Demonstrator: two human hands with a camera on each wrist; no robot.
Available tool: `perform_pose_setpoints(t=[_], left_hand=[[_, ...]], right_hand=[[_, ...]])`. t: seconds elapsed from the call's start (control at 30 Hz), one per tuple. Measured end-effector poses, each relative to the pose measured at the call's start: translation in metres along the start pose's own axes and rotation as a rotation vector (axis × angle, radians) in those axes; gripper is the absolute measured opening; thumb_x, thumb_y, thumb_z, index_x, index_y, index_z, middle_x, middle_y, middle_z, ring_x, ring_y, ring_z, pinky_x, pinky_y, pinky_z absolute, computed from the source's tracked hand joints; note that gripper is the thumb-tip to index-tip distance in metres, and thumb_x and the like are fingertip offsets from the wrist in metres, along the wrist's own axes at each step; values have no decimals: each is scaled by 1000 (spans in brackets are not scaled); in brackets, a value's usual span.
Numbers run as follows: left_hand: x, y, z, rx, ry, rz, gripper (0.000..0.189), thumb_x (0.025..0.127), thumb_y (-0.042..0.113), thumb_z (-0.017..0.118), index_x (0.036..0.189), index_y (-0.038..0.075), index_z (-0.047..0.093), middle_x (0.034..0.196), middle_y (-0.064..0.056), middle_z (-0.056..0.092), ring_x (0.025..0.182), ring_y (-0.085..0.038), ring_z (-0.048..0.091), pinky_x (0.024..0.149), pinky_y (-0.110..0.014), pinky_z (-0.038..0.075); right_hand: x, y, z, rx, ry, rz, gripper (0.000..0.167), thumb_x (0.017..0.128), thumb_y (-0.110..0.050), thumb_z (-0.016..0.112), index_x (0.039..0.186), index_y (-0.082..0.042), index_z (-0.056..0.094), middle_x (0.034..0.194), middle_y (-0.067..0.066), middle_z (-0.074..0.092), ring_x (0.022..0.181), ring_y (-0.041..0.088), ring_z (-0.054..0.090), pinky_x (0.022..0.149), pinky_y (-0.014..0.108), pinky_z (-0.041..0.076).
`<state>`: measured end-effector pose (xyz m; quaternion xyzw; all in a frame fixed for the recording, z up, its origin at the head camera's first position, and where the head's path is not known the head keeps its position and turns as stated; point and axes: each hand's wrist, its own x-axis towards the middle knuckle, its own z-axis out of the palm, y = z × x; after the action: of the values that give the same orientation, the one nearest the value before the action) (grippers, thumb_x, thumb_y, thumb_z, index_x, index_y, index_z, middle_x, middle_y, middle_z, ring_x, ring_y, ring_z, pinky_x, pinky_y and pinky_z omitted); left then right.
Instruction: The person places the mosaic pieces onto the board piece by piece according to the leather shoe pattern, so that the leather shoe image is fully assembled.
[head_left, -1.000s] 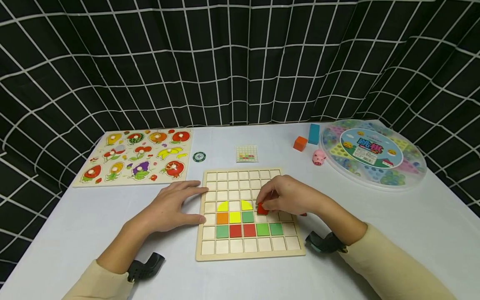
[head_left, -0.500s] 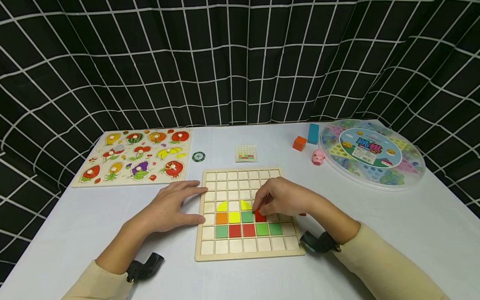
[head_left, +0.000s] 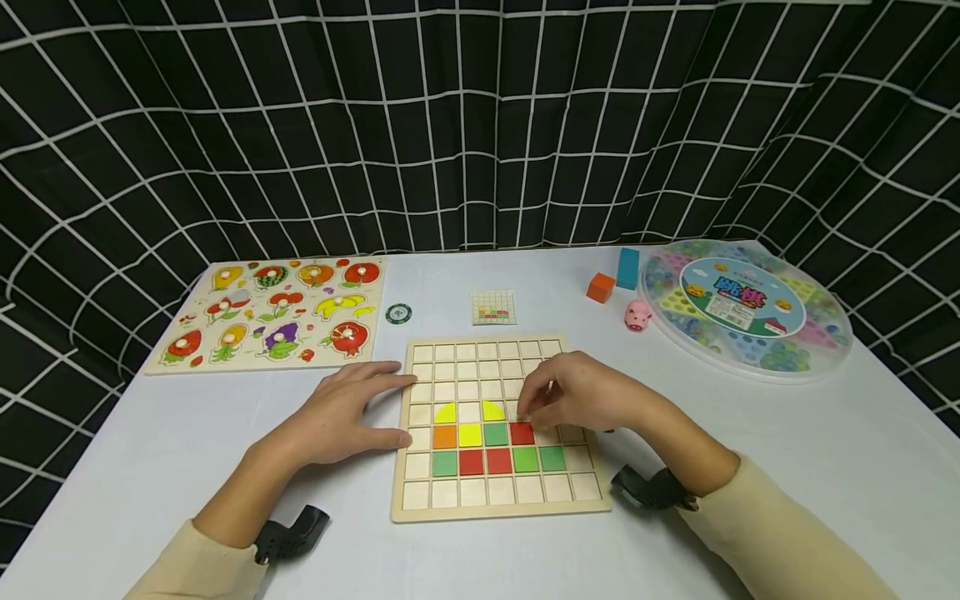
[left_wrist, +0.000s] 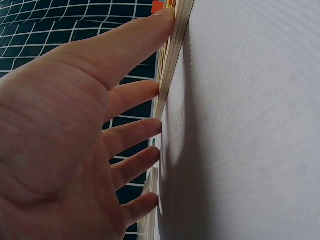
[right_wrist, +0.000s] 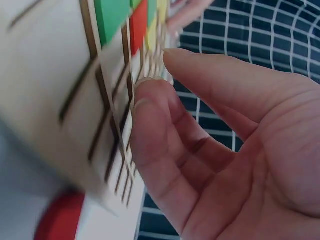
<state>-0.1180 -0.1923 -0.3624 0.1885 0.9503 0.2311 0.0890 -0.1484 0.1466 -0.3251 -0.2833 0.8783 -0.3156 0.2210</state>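
Observation:
A wooden grid board (head_left: 502,507) lies flat, with coloured tiles in some of its cells. One red tile (head_left: 522,433) sits in a cell right of a green tile (head_left: 496,433). Just above that red tile hovers my right hand (head_left: 581,390), its fingers bent. The right wrist view shows thumb and fingertips apart, with nothing between them. My left hand (head_left: 337,412) touches the board's left edge with thumb and index finger, fingers spread and fairly straight. Two yellow rounded tiles (head_left: 446,412) lie in the row above.
Beside the board lies a red piece (right_wrist: 60,217), mostly hidden by my right hand in the head view. Behind are a small pattern card (head_left: 493,307), a round chip (head_left: 399,313), a fruit puzzle (head_left: 255,333), an orange cube (head_left: 600,287), a pink pig (head_left: 637,316) and a round game box (head_left: 750,350).
My right hand has set the red tile into the cell beside the green one and let go of it, then drawn slightly up and right. The left hand stays put.

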Motion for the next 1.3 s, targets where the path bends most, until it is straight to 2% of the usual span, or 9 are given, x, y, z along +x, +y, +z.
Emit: perform_pose_setpoints(t=[0.17,0.3,0.43,0.57,0.67,0.93,1.07,1.2,1.3], left_hand=[[0,0,2,-2,-1,-12,75,82,52,83,148,27,58,161,-8,45,151,-38,33,120,-68,26],[0,1,2,-4,-3,-11,76,82,53,82,149,27,57,161,-7,45,152,-38,33,120,-68,25],[0,1,1,-2,-3,-5,75,82,53,82,148,27,57,161,-8,45,151,-39,33,120,-68,26],[-1,-1,0,7,0,2,75,82,53,82,148,27,58,160,-9,46,150,-40,34,118,-69,26],[-1,-1,0,5,0,7,75,82,54,81,148,28,58,160,-9,47,150,-40,35,118,-69,27],[0,1,0,-4,0,14,74,83,54,81,148,27,58,159,-9,46,150,-40,35,118,-69,27],[0,2,0,-5,-2,15,74,83,54,81,148,27,58,159,-9,46,150,-40,35,118,-69,27],[0,2,-1,4,-1,7,74,82,54,81,148,27,58,159,-9,47,150,-39,35,118,-69,27],[0,2,-1,9,-1,2,74,82,54,81,148,28,58,159,-9,47,150,-39,36,118,-68,28]], right_hand=[[-16,10,-14,15,25,82,10,90,-8,77,95,-16,78,88,-1,67,77,17,58,61,27,51],[-30,20,-22,4,40,131,8,91,-10,77,96,-14,75,81,1,66,69,17,59,59,28,49],[-42,30,-26,-56,60,164,11,88,-7,78,92,-16,74,78,-3,67,74,16,59,62,28,50],[-46,38,-25,-92,62,205,15,84,-7,81,93,-17,74,83,-3,65,82,17,56,64,28,50],[-46,41,-23,-102,52,197,18,83,-9,83,96,-17,74,86,-1,63,85,17,54,65,27,49],[-44,40,-22,-150,40,151,20,82,-10,85,88,-17,68,85,-2,61,83,16,54,68,27,48],[-43,38,-23,-120,40,160,20,84,-8,83,96,-17,71,84,-1,61,81,16,54,65,26,48],[-41,35,-25,-59,83,124,21,90,-8,78,109,-17,76,85,-1,64,77,16,55,62,25,48],[-38,30,-24,-10,131,89,13,90,-8,78,101,-15,76,84,-2,66,77,17,56,63,25,47]])
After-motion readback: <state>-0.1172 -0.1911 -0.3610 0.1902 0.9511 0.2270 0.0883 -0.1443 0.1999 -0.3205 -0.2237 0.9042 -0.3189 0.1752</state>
